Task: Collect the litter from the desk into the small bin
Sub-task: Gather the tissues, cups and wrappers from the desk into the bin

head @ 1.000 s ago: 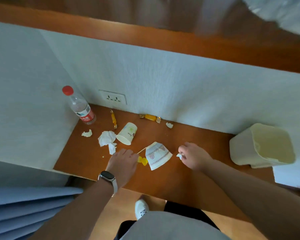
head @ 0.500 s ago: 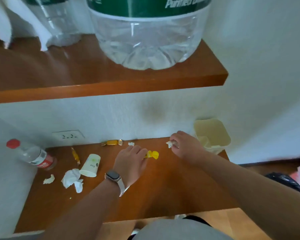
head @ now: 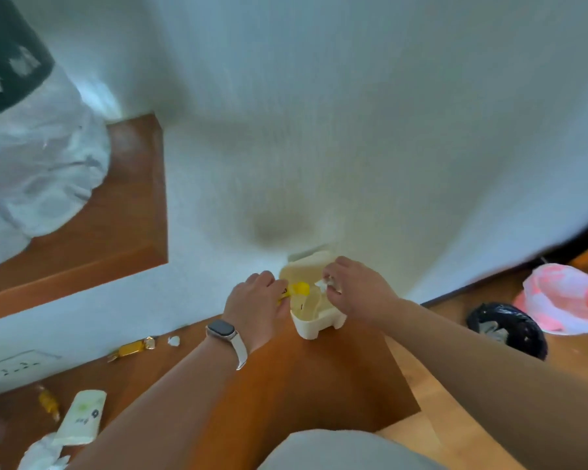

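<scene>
left hand point(head: 258, 300) grip: pinches yellow wrapper point(head: 299, 289) | right hand point(head: 357, 293) grip: pinches tissue scrap point(head: 321, 285) | both over small bin point(head: 316, 329) | jug label point(head: 7, 62) blurred

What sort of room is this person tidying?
Probably a hotel or dorm room: a small wooden desk against the wall with a socket, a shelf holding a large water bottle, a black-lined bin on the floor.
</scene>
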`<state>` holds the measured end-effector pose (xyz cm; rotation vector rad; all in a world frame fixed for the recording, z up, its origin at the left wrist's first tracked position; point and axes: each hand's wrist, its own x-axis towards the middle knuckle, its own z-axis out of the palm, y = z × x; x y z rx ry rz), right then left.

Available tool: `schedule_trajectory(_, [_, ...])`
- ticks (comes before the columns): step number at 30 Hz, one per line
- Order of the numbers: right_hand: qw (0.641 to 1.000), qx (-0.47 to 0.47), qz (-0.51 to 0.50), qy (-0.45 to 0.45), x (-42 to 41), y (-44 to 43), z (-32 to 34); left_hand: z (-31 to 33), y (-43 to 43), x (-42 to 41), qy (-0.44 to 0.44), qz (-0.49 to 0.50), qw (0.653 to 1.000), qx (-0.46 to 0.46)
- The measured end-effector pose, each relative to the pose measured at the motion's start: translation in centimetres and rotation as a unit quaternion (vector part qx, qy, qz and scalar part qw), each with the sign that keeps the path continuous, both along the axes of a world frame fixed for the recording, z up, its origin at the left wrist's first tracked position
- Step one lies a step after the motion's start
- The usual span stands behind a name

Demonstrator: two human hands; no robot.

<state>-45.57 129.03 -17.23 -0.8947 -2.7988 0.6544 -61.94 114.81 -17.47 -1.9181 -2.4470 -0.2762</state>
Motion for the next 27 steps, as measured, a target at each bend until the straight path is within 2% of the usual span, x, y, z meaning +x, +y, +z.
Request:
schedule_trajectory(8, [0.997,-0.037,0.064,-0.036,0.5,2.4,-1.3,-1.5,5.0,1.3,-0.017,0.020,0.997,-0.075])
schedule_trajectory(14, [0.993,-0.018,0.104,-0.047,-0.6,4.6,-1.3,-2.0,5.4,0.3,-0.014,0.049,0.996,-0.069])
schedule_trajectory(22, [0.984,0.022,0.174,-0.037,-2.6,3.5,-1.1,-2.2,1.6,-0.6,-0.020,0.074,0.996,-0.038])
schedule_trajectory(27, [0.970,0.051,0.237,-0.016,-4.3,0.4,-1.0,-1.7,-4.0,-0.8,0.003,0.118,0.991,-0.059])
